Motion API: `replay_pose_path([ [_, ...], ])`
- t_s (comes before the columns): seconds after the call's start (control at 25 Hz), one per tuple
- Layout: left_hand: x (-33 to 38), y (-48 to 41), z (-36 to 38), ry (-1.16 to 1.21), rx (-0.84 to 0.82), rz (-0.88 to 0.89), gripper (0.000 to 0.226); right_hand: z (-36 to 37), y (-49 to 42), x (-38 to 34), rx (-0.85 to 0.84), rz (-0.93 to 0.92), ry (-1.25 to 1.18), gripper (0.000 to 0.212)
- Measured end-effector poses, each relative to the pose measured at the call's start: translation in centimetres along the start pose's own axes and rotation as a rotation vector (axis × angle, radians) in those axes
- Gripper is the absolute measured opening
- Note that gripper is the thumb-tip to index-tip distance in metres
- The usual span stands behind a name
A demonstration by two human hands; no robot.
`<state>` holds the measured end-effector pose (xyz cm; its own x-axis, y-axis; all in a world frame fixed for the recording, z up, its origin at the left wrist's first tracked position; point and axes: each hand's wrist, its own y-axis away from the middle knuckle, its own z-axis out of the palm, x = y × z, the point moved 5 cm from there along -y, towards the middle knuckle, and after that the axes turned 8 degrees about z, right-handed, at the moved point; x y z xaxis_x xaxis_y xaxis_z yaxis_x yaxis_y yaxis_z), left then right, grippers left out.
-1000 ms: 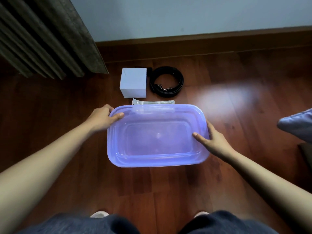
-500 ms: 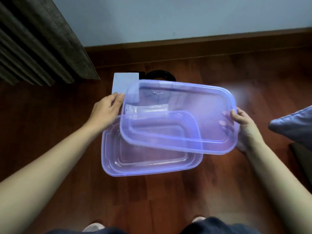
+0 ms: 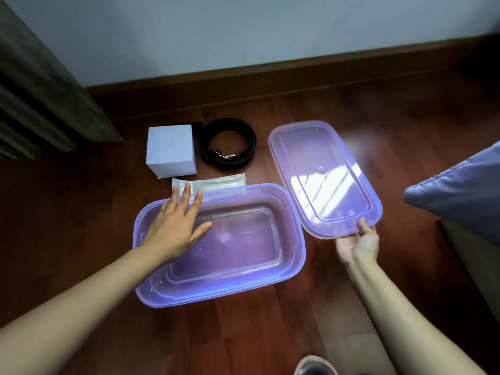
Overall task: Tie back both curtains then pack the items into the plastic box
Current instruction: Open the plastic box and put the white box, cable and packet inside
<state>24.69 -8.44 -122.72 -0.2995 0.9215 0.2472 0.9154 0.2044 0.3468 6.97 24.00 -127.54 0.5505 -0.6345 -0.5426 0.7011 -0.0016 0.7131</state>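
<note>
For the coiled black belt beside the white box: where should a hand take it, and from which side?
Probably from above, at the right arc of the coiled black belt: fingers into its open centre, thumb outside, pinching all loops together so it stays wound. The white box crowds its left edge, and the buckle parts lie at its near arc.

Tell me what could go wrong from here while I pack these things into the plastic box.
1. The right hand pinches the lid by its near edge alone, so it may slip or land across the rim of the plastic box.
2. The flat white packet lies tight against the box's far rim, by the fingertips of the left hand, and may be awkward to pinch up.
3. The coiled belt could spring loose when lifted.
</note>
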Motion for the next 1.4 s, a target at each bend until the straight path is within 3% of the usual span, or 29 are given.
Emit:
replay_pose_path([
  [0.2, 0.1, -0.1, 0.6, 0.025, 0.003, -0.004, 0.076, -0.4, -0.7, 1.6, 0.173, -0.061, 0.089, 0.033],
  [0.32, 0.0, -0.1, 0.9, 0.011, 0.007, -0.013, 0.076, -1.1, 0.6, 0.7, 0.555, -0.174, 0.662, 0.053],
  [0.36, -0.1, -0.1, 1.1, 0.009, 0.013, -0.017, 0.076, -0.7, 1.4, 0.3, 0.602, -0.286, 0.815, 0.061],
  [0.4, -0.1, -0.1, 1.3, 0.009, 0.024, -0.015, 0.077, 0.4, 2.1, 0.3, 0.532, -0.426, 0.915, 0.064],
  [0.48, -0.4, -0.1, 1.4, -0.007, 0.052, -0.003, 0.085, 3.9, 3.5, 1.7, 0.157, -0.607, 1.089, 0.063],
  [0.56, -0.1, 0.0, 1.3, -0.038, 0.069, 0.012, 0.094, 7.0, 4.6, 4.2, -0.201, -0.580, 1.333, 0.070],
  [0.64, 0.0, -0.2, 0.3, -0.035, 0.145, 0.014, 0.100, 8.0, 4.6, 6.3, -0.376, -0.574, 1.674, 0.082],
  [0.72, -0.8, -1.5, -1.8, 0.005, 0.265, -0.018, 0.092, 7.6, 4.2, 7.0, -0.409, -0.541, 1.801, 0.084],
  [0.84, -4.2, -6.0, -5.4, -0.004, 0.372, -0.123, 0.075, 7.1, 3.5, 7.5, -0.402, -0.443, 1.703, 0.089],
  [1.0, -8.0, -10.6, -6.0, 0.165, 0.236, -0.406, 0.096, 6.9, 2.9, 7.6, -0.377, -0.435, 1.646, 0.087],
  [1.12, -8.2, -11.6, -4.7, 0.204, 0.180, -0.481, 0.100, 6.9, 3.2, 7.5, -0.375, -0.426, 1.645, 0.087],
  [1.32, -7.6, -10.5, -6.5, 0.322, 0.416, -0.535, 0.091, 7.1, 3.6, 7.3, -0.358, -0.418, 1.657, 0.083],
  [1.4, -7.3, -9.2, -8.1, 0.367, 0.538, -0.507, 0.091, 7.3, 4.1, 7.0, -0.324, -0.504, 1.743, 0.079],
])
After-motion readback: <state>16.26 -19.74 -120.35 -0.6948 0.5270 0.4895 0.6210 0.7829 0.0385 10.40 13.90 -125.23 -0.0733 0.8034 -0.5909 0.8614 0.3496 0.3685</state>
